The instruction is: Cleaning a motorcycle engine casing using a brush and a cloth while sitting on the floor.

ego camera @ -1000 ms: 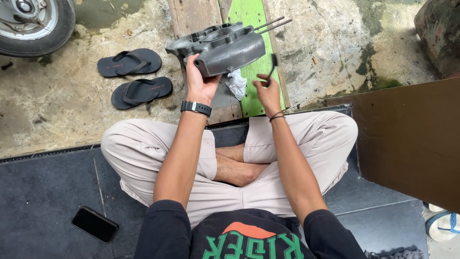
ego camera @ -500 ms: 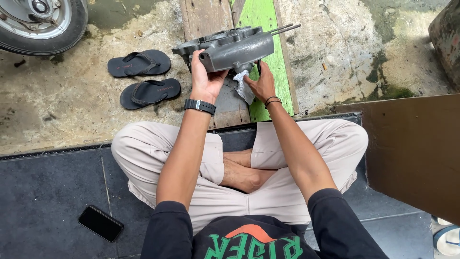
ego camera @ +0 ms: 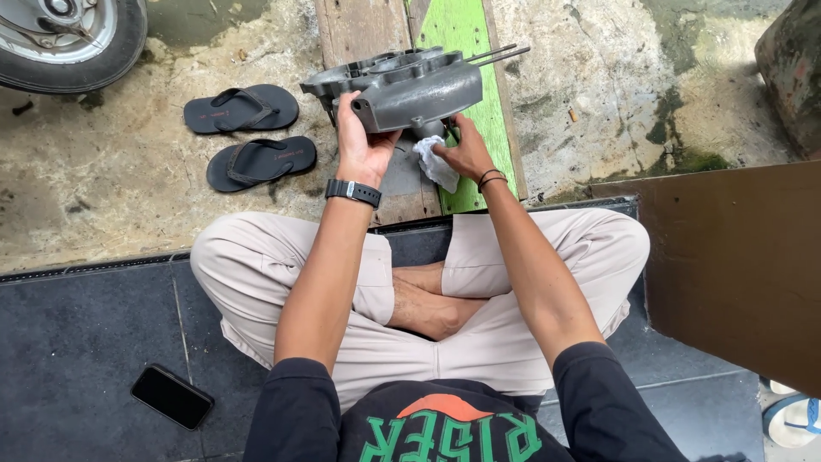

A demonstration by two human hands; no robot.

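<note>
At the far left I see a wheel (ego camera: 60, 38) and two black sandals (ego camera: 248, 133) on the concrete, and a dark phone (ego camera: 171, 396) lies on the tiles. My left hand (ego camera: 363, 145) grips the near end of the grey engine casing (ego camera: 402, 85), which is held up above the wooden plank (ego camera: 359, 26) and green board (ego camera: 466, 34). Just right of it, my right hand (ego camera: 466, 154) is closed around a white rag (ego camera: 436, 164) directly under the casing; I cannot tell if the rag touches it.

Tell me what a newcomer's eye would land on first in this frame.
The grey metal engine casing, held up at top centre by the left hand, with the right hand pressing a white rag beneath it. Next, the black flip-flops on the concrete at left and the bright green plank behind.
</note>
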